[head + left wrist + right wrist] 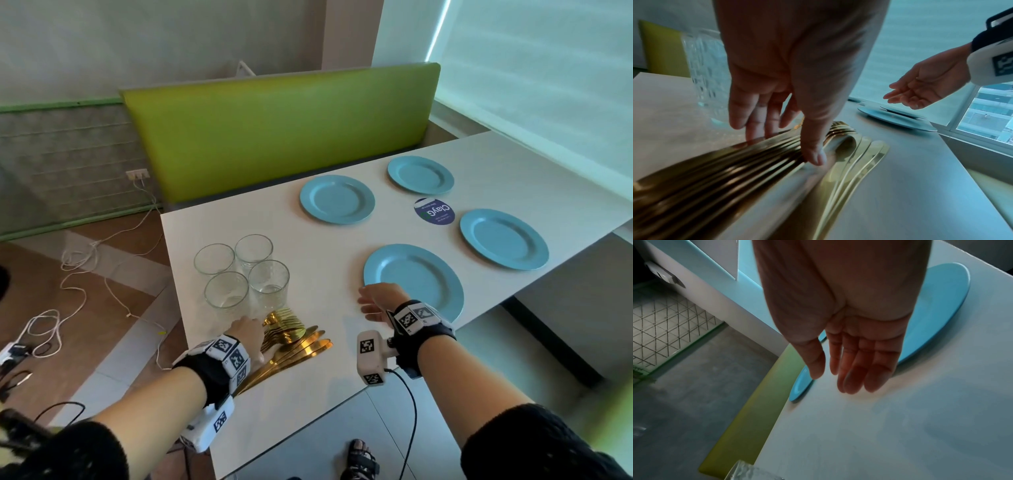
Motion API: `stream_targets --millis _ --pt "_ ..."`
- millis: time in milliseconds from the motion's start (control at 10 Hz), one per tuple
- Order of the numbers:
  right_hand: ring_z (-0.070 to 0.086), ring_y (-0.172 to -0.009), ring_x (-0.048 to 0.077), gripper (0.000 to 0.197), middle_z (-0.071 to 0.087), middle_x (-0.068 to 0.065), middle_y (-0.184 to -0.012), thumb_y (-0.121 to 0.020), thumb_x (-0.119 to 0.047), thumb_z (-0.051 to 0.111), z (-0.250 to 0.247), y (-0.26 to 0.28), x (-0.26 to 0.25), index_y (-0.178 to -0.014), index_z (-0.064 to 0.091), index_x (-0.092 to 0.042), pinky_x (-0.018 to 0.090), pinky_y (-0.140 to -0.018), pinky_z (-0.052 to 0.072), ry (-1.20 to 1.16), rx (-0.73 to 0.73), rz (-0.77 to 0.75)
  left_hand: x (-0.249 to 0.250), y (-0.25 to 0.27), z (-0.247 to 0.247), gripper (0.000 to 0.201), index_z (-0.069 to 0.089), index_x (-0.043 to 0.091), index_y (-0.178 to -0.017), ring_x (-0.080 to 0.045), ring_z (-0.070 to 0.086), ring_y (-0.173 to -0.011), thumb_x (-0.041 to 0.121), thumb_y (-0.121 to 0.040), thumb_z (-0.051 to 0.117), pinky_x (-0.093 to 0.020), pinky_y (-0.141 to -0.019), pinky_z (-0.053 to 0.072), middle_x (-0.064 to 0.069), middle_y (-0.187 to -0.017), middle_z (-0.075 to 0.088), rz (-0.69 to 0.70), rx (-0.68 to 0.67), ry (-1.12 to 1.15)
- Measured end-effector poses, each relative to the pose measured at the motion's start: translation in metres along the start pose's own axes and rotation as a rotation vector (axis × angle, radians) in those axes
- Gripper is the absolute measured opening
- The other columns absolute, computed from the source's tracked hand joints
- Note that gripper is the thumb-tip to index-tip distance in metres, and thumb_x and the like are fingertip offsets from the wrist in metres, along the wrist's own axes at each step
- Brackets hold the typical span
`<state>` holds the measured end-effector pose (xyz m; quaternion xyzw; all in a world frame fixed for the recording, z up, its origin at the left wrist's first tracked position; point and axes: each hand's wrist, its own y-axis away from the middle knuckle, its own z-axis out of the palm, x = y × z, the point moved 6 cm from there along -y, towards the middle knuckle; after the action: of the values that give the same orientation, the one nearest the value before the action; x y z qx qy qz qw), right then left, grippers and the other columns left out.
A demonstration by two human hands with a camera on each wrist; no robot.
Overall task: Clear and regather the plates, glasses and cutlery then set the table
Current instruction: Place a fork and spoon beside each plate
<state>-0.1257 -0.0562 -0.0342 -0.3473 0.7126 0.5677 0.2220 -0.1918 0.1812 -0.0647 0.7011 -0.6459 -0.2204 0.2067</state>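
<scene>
The gold cutlery [291, 342] lies bundled at the table's [308, 404] near-left edge, long axis running from 7 o'clock at the handles to 1 o'clock at the tips. Four glasses [241, 274] cluster just beyond at 11 o'clock; four blue plates [414, 274] spread toward 2 o'clock. The left hand [789, 78] pinches the bundle between thumb and fingers. The right hand [376, 301] hovers flat and empty, fingers straight, beside the nearest plate.
</scene>
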Motion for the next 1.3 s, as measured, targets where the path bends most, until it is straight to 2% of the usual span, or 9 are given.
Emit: stream_targets --millis 200,400,500,600,700,900,1100,1200,1300 --pt "0.049 -0.059 0.015 0.025 0.054 0.004 -0.073 -0.097 -0.012 0.049 0.005 0.003 0.010 -0.072 0.048 -0.008 0.025 -0.056 0.043 0.041 -0.018 0.020 -0.001 -0.011 -0.001 0.047 0.050 0.003 -0.128 -0.024 0.055 -0.122 0.028 -0.089 0.062 -0.027 -0.097 0.044 -0.011 -0.130 0.057 -0.008 -0.018 0.049" --pt "0.047 -0.058 0.015 0.017 0.052 0.004 -0.074 -0.097 -0.012 0.047 0.005 0.008 0.014 -0.081 0.050 -0.007 0.025 -0.056 0.041 0.071 -0.024 0.037 0.003 -0.014 -0.002 0.032 0.055 0.004 -0.124 -0.022 0.056 -0.120 0.019 -0.097 0.046 -0.024 -0.096 0.043 -0.010 -0.129 0.059 0.012 0.039 0.086" --pt "0.048 -0.058 0.015 0.013 0.052 0.003 -0.073 -0.097 -0.012 0.047 0.005 0.010 0.013 -0.106 0.054 -0.005 0.025 -0.056 0.041 0.090 -0.019 0.026 0.005 -0.018 0.000 0.030 0.057 0.003 -0.122 -0.026 0.057 -0.118 0.011 -0.096 0.044 -0.023 -0.076 0.042 -0.013 -0.127 0.059 0.025 0.022 0.052" --pt "0.050 -0.058 0.015 0.028 0.054 0.003 -0.074 -0.097 -0.013 0.049 0.006 0.010 0.013 -0.120 0.054 0.002 0.025 -0.056 0.043 0.119 -0.022 0.007 0.009 -0.021 0.001 0.031 0.055 0.002 -0.124 -0.025 0.057 -0.119 0.010 -0.098 0.040 -0.014 -0.069 0.041 -0.013 -0.129 0.058 0.025 0.034 0.095" --pt "0.052 -0.059 0.014 0.030 0.056 0.002 -0.076 -0.095 -0.015 0.053 0.007 0.010 0.012 -0.121 0.055 0.001 0.023 -0.057 0.045 0.147 -0.041 -0.032 0.026 -0.016 -0.012 0.032 0.053 0.003 -0.126 -0.022 0.057 -0.119 0.013 -0.100 0.039 -0.024 -0.096 0.044 -0.011 -0.129 0.058 0.057 0.065 0.106" --pt "0.058 -0.067 0.012 0.030 0.063 -0.001 -0.084 -0.094 -0.024 0.057 0.016 0.017 0.003 -0.116 0.059 -0.004 0.024 -0.065 0.051 0.207 -0.162 -0.101 0.055 -0.021 -0.063 0.027 0.067 0.004 -0.105 -0.021 0.064 -0.094 0.025 -0.091 0.057 -0.025 -0.075 0.048 -0.011 -0.104 0.069 0.134 0.099 0.552" --pt "0.055 -0.057 0.011 0.016 0.063 0.000 -0.077 -0.096 -0.020 0.053 0.001 0.015 -0.024 -0.090 0.065 -0.013 0.019 -0.054 0.047 0.030 -0.124 -0.224 0.108 -0.034 -0.090 0.006 0.068 0.018 -0.079 -0.024 0.063 -0.084 0.021 -0.083 0.068 -0.038 -0.083 0.053 -0.010 -0.088 0.069 0.305 0.024 1.008" --pt "0.053 -0.055 0.012 0.010 0.061 0.002 -0.072 -0.094 -0.013 0.055 -0.024 0.007 -0.030 -0.094 0.065 -0.011 0.017 -0.049 0.046 -0.079 -0.040 -0.249 0.133 -0.043 -0.098 0.012 0.066 0.023 -0.073 -0.026 0.066 -0.084 0.016 -0.082 0.070 -0.046 -0.091 0.054 -0.009 -0.081 0.069 0.346 -0.008 1.135" --pt "0.055 -0.055 0.010 0.008 0.061 0.001 -0.070 -0.092 -0.012 0.058 -0.050 -0.008 -0.034 -0.098 0.063 -0.009 0.016 -0.046 0.046 -0.110 0.005 -0.251 0.159 -0.052 -0.104 0.007 0.066 0.016 -0.078 -0.027 0.065 -0.083 0.012 -0.082 0.069 -0.051 -0.091 0.053 -0.012 -0.083 0.068 0.358 -0.045 1.217"
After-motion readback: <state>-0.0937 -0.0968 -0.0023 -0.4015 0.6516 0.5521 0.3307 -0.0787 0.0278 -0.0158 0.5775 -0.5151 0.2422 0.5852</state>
